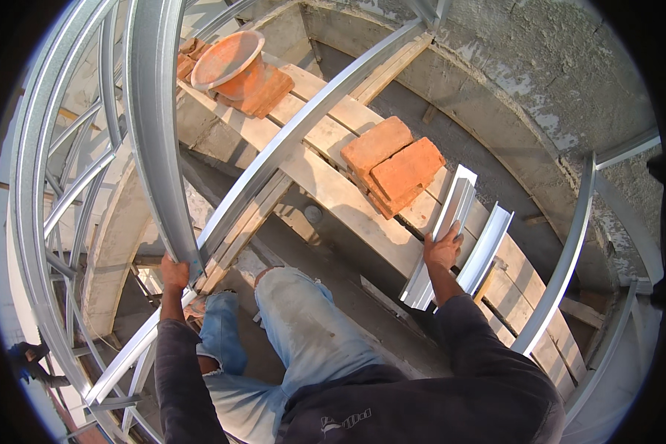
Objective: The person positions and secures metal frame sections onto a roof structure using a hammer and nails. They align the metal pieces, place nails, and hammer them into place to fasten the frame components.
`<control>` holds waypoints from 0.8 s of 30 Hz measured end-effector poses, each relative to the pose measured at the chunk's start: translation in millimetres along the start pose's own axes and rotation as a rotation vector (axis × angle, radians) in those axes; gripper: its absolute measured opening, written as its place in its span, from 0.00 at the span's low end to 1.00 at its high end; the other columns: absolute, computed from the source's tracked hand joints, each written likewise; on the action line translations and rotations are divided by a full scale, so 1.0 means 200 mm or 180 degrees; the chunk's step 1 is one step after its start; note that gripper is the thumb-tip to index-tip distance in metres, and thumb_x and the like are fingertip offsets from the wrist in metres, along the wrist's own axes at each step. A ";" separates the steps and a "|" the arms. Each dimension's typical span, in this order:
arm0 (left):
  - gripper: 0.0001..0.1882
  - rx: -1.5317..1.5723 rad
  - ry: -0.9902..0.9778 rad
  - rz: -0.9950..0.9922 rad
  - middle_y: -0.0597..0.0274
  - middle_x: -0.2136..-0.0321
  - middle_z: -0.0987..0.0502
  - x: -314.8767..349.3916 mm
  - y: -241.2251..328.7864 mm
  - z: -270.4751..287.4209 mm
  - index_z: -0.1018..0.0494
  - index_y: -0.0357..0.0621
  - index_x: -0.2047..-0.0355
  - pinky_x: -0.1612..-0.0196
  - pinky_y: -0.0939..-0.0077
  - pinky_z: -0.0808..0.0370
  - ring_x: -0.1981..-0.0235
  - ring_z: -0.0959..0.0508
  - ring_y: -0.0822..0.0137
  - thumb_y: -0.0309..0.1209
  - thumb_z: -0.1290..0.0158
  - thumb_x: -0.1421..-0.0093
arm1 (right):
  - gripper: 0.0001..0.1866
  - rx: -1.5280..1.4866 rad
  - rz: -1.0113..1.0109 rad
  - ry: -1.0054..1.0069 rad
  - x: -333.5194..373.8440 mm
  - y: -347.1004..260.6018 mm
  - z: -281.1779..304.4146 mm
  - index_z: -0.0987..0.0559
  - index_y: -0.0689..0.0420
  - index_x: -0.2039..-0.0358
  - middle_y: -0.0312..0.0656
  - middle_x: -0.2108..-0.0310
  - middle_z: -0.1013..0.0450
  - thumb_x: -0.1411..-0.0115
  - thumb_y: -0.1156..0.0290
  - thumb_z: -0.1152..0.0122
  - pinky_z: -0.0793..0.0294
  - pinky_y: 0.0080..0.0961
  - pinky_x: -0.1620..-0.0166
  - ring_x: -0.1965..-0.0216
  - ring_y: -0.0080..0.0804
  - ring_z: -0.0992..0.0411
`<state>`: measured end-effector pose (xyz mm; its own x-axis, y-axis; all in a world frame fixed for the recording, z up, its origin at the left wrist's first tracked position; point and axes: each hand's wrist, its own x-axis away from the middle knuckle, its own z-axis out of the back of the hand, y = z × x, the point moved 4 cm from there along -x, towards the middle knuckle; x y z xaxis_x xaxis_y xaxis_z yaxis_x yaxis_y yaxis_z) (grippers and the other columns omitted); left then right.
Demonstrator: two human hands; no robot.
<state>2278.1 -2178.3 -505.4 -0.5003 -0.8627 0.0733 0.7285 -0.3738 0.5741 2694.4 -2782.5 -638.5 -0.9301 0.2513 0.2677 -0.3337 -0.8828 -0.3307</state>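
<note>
Your right hand [442, 250] lies fingers spread and flat on the short silvery folded sheet-metal channel piece [442, 244], pressing rather than closing round it. The piece's long axis runs from 7 to 1 o'clock across the pale wooden plank walkway [333, 189]; a second like channel [487, 248] lies just beside it at 3 o'clock, and the stacked red bricks [394, 164] sit near at 11. Your left hand [175, 272], well apart at 9 o'clock, is wrapped round the upright galvanised steel stud [155, 140].

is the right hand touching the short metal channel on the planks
Touching: the head view shows the right hand resting flat on the short metal channel, its fingers spread over the upper face.
</note>
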 end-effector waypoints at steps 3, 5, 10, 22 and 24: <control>0.23 0.0031 -0.0072 0.0092 0.48 0.60 0.15 0.00 0.02 0.00 0.21 0.35 0.52 0.49 0.63 0.22 0.56 0.15 0.52 0.22 0.47 0.50 | 0.55 -0.0025 0.0019 0.0053 0.00 0.01 -0.01 0.55 0.38 0.22 0.57 0.25 0.52 0.41 0.51 0.29 0.35 0.58 0.33 0.29 0.62 0.43; 0.22 0.0049 -0.0083 -0.0084 0.47 0.60 0.15 -0.01 0.04 0.00 0.21 0.36 0.52 0.49 0.63 0.22 0.56 0.15 0.51 0.23 0.46 0.50 | 0.55 0.0011 -0.0028 0.0102 -0.01 0.01 -0.02 0.55 0.37 0.22 0.56 0.25 0.52 0.41 0.51 0.29 0.36 0.58 0.32 0.29 0.62 0.44; 0.22 -0.0707 -0.0023 0.0401 0.37 0.58 0.16 -0.01 0.03 0.02 0.20 0.38 0.53 0.46 0.55 0.22 0.52 0.17 0.40 0.30 0.42 0.50 | 0.54 0.0117 0.0157 0.0228 -0.01 0.02 -0.03 0.52 0.38 0.23 0.57 0.27 0.47 0.41 0.49 0.29 0.33 0.57 0.33 0.31 0.65 0.40; 0.21 -0.0564 -0.0043 0.0343 0.38 0.57 0.17 0.04 0.14 0.03 0.21 0.42 0.51 0.46 0.55 0.22 0.50 0.18 0.39 0.29 0.45 0.47 | 0.54 0.0123 0.0306 0.0224 -0.04 0.03 -0.07 0.53 0.43 0.23 0.64 0.30 0.44 0.41 0.50 0.30 0.30 0.56 0.35 0.35 0.70 0.36; 0.21 -0.0598 -0.0054 0.0305 0.38 0.57 0.17 0.05 0.16 0.04 0.21 0.43 0.51 0.46 0.54 0.23 0.50 0.19 0.37 0.28 0.45 0.47 | 0.53 0.0069 0.0388 0.0313 -0.05 0.03 -0.08 0.54 0.44 0.23 0.66 0.31 0.44 0.40 0.49 0.31 0.31 0.56 0.35 0.35 0.70 0.35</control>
<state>2292.7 -2196.0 -479.8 -0.4313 -0.8921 0.1347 0.8467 -0.3487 0.4019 2699.3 -2783.9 -657.2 -0.9745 0.1784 0.1364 -0.2149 -0.9172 -0.3354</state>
